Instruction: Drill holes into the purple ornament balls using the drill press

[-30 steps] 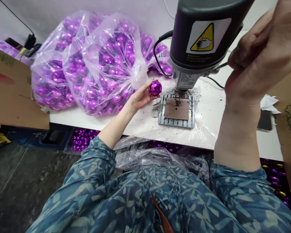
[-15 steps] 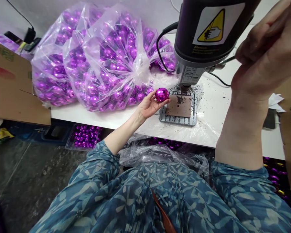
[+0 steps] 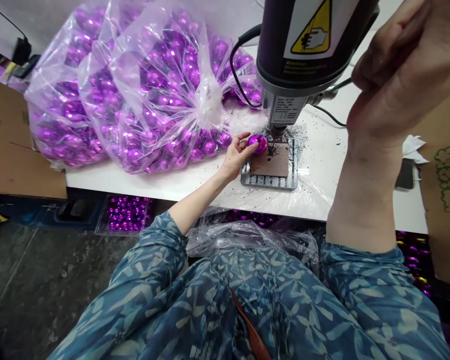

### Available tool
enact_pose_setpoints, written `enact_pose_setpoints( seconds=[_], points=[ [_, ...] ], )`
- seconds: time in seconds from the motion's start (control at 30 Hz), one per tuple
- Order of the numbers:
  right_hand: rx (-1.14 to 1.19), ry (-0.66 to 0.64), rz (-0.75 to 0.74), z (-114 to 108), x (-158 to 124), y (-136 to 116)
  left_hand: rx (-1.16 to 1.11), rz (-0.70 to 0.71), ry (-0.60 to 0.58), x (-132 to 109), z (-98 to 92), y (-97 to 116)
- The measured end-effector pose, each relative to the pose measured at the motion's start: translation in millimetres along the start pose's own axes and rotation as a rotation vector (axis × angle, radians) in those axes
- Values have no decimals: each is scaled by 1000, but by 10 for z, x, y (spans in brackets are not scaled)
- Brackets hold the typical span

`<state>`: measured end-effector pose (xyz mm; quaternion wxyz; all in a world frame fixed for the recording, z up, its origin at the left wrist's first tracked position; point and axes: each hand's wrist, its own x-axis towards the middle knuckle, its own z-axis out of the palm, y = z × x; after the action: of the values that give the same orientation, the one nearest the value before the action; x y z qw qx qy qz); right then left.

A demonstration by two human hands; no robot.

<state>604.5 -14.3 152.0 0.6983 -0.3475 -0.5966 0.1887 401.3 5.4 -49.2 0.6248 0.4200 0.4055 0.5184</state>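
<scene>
My left hand (image 3: 237,156) grips a shiny purple faceted bauble (image 3: 258,144), thumb across its near side. The bauble is at the left back part of a brown board (image 3: 270,164), close to the chuck (image 3: 277,131) of a drill press (image 3: 298,55). A small dark hole shows in the board, which lies on the slotted metal base (image 3: 269,183). High on the right, my right hand (image 3: 393,75) is closed around the end of the press's lever (image 3: 341,84); the grip itself is mostly hidden.
Clear plastic bags (image 3: 146,95) full of purple baubles crowd the back left. Dark shavings lie around the base. Cardboard boxes flank the white table (image 3: 165,187) on both sides; a phone (image 3: 405,175) lies at right. Below the edge is a bin of purple baubles (image 3: 125,215).
My left hand has turned the bauble and brought it rightward, nearer the chuck and over the board. My right hand keeps its hold on the lever. The whole view has shifted slightly.
</scene>
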Motion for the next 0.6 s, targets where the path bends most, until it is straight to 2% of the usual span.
enact_pose_setpoints(
  seconds=[0.07, 0.23, 0.4, 0.6],
  points=[
    [-15, 89, 69, 36, -7, -41, 17, 45, -45, 28, 12, -50],
    [-16, 91, 32, 56, -53, -92, 70, 67, -125, 32, 10, -114],
    [-9, 130, -4, 89, -72, -69, 137, 19, -120, -21, 77, -68],
    [-42, 135, 24, 109, -61, -90, 230, 14, -99, -102, 163, 38]
  ],
)
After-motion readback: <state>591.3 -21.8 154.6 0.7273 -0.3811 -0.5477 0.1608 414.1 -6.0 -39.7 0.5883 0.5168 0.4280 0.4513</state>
